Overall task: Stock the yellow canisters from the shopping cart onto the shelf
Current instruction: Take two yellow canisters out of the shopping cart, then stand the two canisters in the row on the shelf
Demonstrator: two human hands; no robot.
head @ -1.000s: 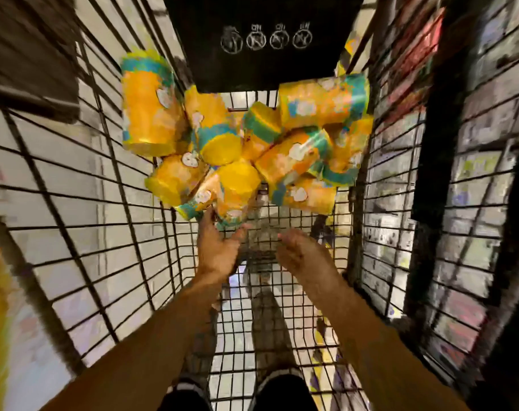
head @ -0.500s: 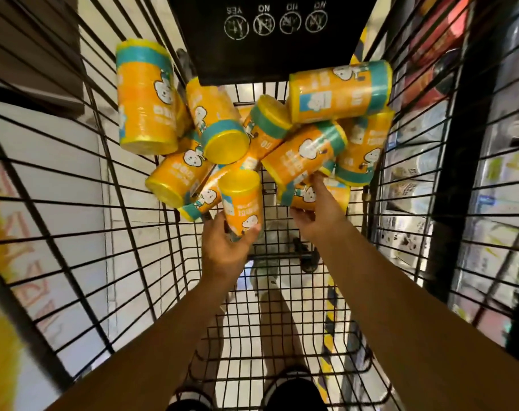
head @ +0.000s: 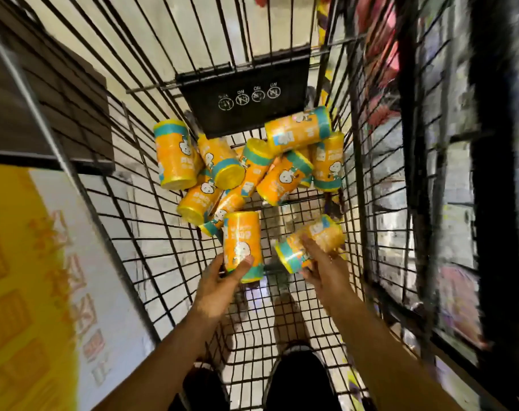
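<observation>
Several yellow canisters with teal bands and a white cartoon dog lie heaped (head: 246,170) at the far end of the black wire shopping cart (head: 151,232). My left hand (head: 219,281) grips one canister (head: 242,246) upright by its lower part, lifted clear of the heap. My right hand (head: 322,266) holds a second canister (head: 310,243) tilted on its side, fingers wrapped over it, above the cart floor.
A black child-seat flap (head: 246,99) with warning icons stands behind the heap. Store shelving with blurred packaged goods (head: 448,203) runs along the right. A yellow and white sign (head: 44,277) and a dark brown ledge (head: 44,114) lie to the left. My shoes (head: 296,378) show through the cart floor.
Both hands reached into the heap, each took hold of one canister, and drew it back toward me. The camera has tilted up, showing more of the cart.
</observation>
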